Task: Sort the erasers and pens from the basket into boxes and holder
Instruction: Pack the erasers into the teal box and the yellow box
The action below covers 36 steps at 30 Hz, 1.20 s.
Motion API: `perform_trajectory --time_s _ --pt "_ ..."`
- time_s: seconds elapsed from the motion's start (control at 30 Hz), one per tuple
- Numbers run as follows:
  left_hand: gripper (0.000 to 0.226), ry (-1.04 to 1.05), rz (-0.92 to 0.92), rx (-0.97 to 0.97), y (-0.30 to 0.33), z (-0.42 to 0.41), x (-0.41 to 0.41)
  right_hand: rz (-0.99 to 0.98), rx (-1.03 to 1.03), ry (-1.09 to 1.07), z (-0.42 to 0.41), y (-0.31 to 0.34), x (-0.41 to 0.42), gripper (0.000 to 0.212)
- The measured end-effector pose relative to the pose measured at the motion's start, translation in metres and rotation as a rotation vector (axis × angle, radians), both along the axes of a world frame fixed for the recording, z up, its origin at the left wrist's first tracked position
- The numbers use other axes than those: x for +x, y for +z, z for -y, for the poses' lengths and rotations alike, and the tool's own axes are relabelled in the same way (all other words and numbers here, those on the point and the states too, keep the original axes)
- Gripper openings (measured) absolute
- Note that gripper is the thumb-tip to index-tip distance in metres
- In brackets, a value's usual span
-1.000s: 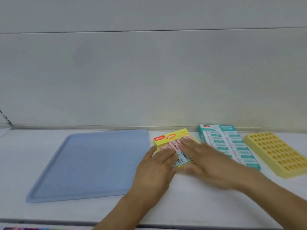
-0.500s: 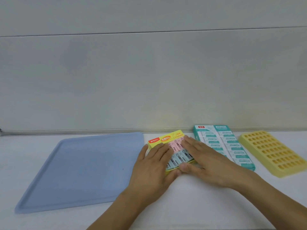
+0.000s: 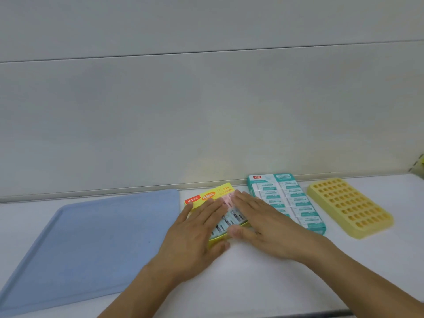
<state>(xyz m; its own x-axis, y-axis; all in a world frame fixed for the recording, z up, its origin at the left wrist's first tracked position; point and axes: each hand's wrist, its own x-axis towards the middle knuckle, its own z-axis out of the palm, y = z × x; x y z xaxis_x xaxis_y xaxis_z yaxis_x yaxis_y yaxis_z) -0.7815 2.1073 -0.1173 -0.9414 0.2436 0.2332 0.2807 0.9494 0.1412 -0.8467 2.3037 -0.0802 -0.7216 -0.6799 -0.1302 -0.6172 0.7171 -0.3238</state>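
A yellow eraser box (image 3: pixel 207 196) lies on the white table, filled with pink and pale blue erasers (image 3: pixel 229 220). My left hand (image 3: pixel 197 235) lies flat over its left half, thumb against the near edge. My right hand (image 3: pixel 263 219) rests flat on its right half, fingers straight, thumb at the near rim. Right of it sits a teal eraser box (image 3: pixel 291 198) packed with white erasers. A yellow pen holder (image 3: pixel 348 206) with many empty holes lies further right.
A flat blue tray (image 3: pixel 91 244) covers the left part of the table. A grey wall runs along the back. A small yellowish object (image 3: pixel 419 166) shows at the far right edge.
Both hands have stayed flat on the yellow box, shifting only slightly over the erasers. The view has drifted a little to the right.
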Motion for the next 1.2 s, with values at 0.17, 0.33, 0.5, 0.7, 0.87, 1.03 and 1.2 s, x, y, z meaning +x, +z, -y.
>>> perform_trajectory --time_s 0.17,0.33,0.5,0.7,0.87,1.03,1.2 --pt "0.123 0.133 0.246 0.382 0.027 0.005 -0.005 -0.018 -0.080 -0.289 -0.047 0.008 -0.005 0.094" --pt "0.132 0.240 0.487 0.184 0.055 -0.001 -0.033 0.024 0.021 -0.487 -0.068 0.004 0.003 0.127" --pt "0.121 0.334 0.468 -0.001 0.049 -0.008 -0.040 -0.028 -0.009 -0.499 -0.067 -0.008 0.000 0.121" --pt "0.110 0.584 0.401 -0.065 0.044 -0.009 -0.027 -0.023 -0.111 -0.353 -0.058 -0.013 0.000 0.100" --pt "0.115 0.631 0.473 -0.004 0.049 0.002 -0.014 0.086 -0.273 -0.320 -0.056 -0.013 0.001 0.098" --pt "0.097 0.676 0.560 0.349 0.066 0.030 -0.011 -0.046 -0.324 -0.278 -0.040 0.012 0.029 0.091" --pt "0.059 0.619 0.610 0.642 0.055 0.060 -0.014 0.583 -0.653 -0.162 0.028 0.016 0.076 0.044"
